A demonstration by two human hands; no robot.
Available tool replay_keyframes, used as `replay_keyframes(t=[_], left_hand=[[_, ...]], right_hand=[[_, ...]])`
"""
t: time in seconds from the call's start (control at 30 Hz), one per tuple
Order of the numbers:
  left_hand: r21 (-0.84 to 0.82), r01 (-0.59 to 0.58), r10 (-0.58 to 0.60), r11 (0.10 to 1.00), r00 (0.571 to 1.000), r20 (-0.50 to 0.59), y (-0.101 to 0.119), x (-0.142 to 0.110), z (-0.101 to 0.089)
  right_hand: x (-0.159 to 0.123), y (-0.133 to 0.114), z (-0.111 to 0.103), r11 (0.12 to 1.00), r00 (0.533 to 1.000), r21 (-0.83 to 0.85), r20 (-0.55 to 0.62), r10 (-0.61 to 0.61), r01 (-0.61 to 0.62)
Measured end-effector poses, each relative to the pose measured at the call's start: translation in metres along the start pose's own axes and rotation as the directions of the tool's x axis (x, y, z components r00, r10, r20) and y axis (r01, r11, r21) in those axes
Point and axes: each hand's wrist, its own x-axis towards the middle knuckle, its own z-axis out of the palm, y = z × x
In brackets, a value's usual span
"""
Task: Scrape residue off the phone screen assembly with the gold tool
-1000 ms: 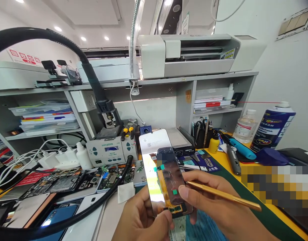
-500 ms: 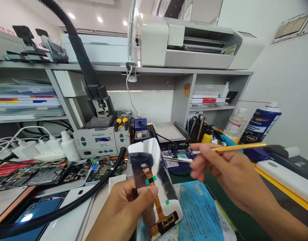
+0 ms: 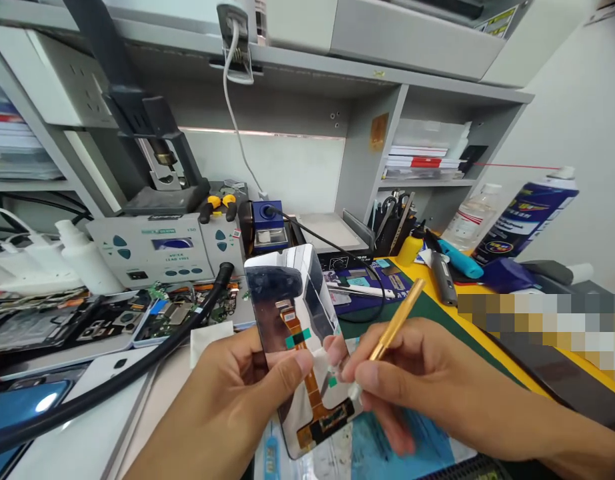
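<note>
One glossy, rectangular phone-screen panel [image 3: 317, 327] with rounded corners is held tilted above the yellow tabletop [image 3: 421, 285], its top leaning toward eleven o'clock. An orange ribbon cable [image 3: 313, 392] runs along it, crossed by a strip of green-and-black tape [image 3: 298, 338]. At the panel's nine o'clock edge, the left hand [image 3: 232, 390] pinches it, thumb on the face toward the camera. At four o'clock, the fingers of the right hand [image 3: 417, 383] pinch a slim, gold, pen-shaped tool [image 3: 398, 318] whose upper end points to one o'clock; its pale tip is at the panel's lower edge, though contact cannot be told. Below lies a scuffed blue mat [image 3: 430, 433]. Toward ten o'clock stands a pale grey, box-shaped station [image 3: 150, 257] with a small display; toward two, a dark-blue spray can [image 3: 525, 223].
</note>
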Motion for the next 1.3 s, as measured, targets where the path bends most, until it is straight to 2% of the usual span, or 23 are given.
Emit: replay_keyframes(t=[0.07, 0.17, 0.33, 0.7, 1.1, 1.3], left_hand=[[0.004, -0.011, 0.011, 1.0, 1.0, 0.024, -0.002, 0.001, -0.002], [0.023, 0.003, -0.004, 1.0, 0.998, 0.068, -0.003, 0.003, -0.004], [0.004, 0.01, -0.01, 1.0, 0.998, 0.057, 0.001, 0.002, -0.003], [0.012, 0.024, -0.025, 1.0, 0.999, 0.029, -0.006, 0.005, -0.005], [-0.011, 0.003, -0.002, 1.0, 0.999, 0.05, 0.002, 0.004, -0.002], [0.042, -0.019, 0.017, 0.999, 0.999, 0.046, -0.003, 0.003, -0.004]], right_hand=[[-0.002, 0.003, 0.005, 0.999, 0.998, -0.043, -0.061, -0.01, 0.007], [-0.006, 0.006, 0.013, 0.999, 0.996, -0.034, -0.09, -0.011, 0.008], [-0.008, 0.008, 0.021, 0.997, 0.978, -0.072, -0.201, -0.049, 0.036], [0.0, 0.008, 0.022, 0.995, 0.979, -0.098, -0.202, -0.04, 0.02], [-0.004, 0.012, 0.021, 0.99, 0.973, -0.14, -0.229, -0.016, -0.017], [-0.003, 0.013, 0.021, 0.988, 0.971, -0.151, -0.237, -0.019, -0.017]])
